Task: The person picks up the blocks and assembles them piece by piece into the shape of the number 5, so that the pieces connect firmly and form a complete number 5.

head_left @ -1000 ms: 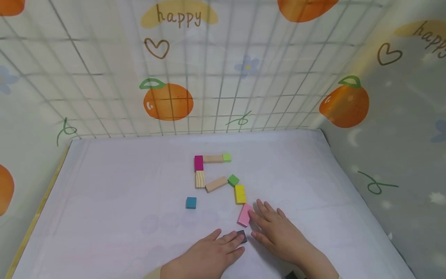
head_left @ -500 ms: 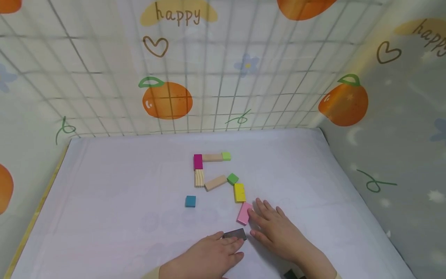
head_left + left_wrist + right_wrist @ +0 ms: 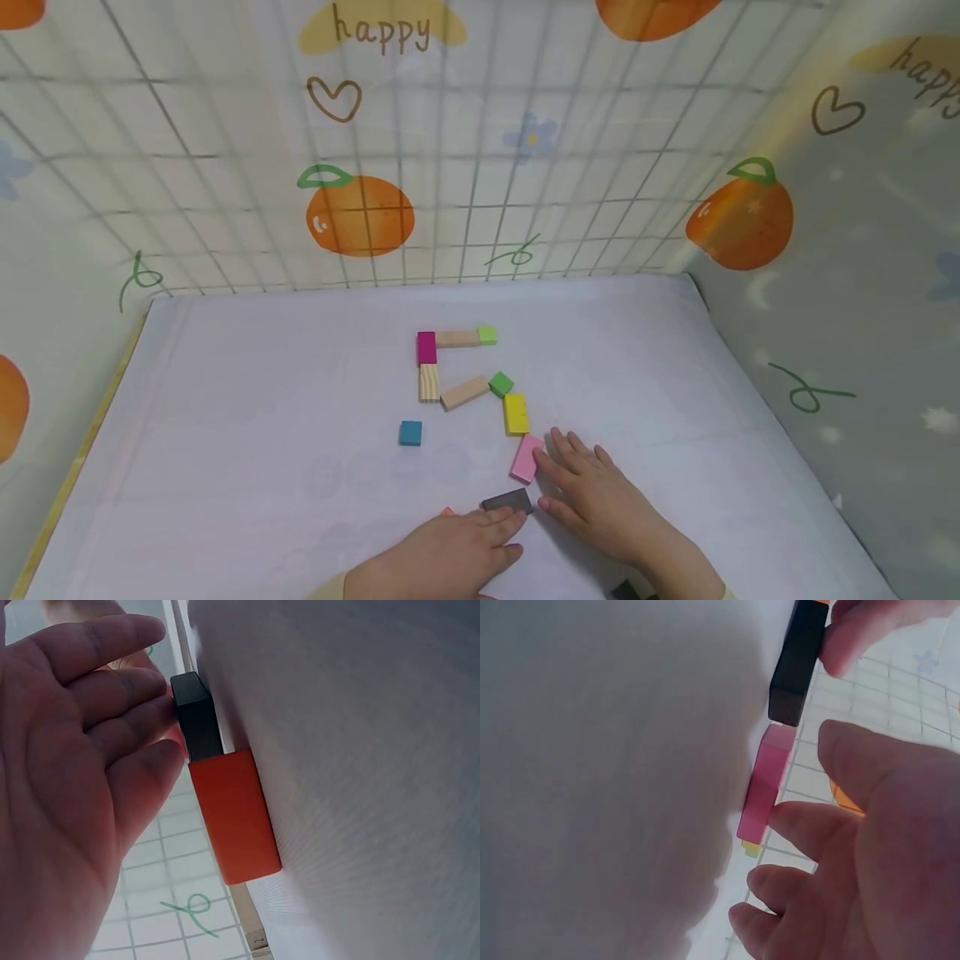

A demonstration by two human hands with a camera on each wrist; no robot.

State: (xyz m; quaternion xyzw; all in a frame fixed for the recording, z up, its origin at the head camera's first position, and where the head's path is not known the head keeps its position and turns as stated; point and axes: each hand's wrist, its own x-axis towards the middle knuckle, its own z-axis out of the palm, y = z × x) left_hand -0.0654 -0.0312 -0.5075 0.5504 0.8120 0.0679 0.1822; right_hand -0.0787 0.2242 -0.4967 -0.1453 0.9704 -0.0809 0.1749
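My left hand [image 3: 457, 546] lies with fairly straight fingers at the near side of a dark grey block [image 3: 508, 500], its fingertips touching or almost touching it. An orange block [image 3: 234, 817] stands end to end with the dark one in the left wrist view; in the head view only a corner of it shows past that hand. My right hand [image 3: 603, 504] has its fingers spread, the index fingertip against a pink block [image 3: 526, 460]. The pink block lies just beyond the dark block's right end, and its far end meets a yellow block [image 3: 516, 415].
Beyond the yellow block run a green cube [image 3: 501, 384], a plain wooden block [image 3: 465, 392], a striped wooden block [image 3: 429, 383], a magenta block [image 3: 426, 347], another wooden block [image 3: 457, 339] and a light green cube [image 3: 487, 336]. A blue block [image 3: 410, 433] lies apart at left.
The left fingers have drawn back toward me, uncovering most of the dark block's top. An orange corner now shows behind that hand. The right hand has stayed by the pink block.
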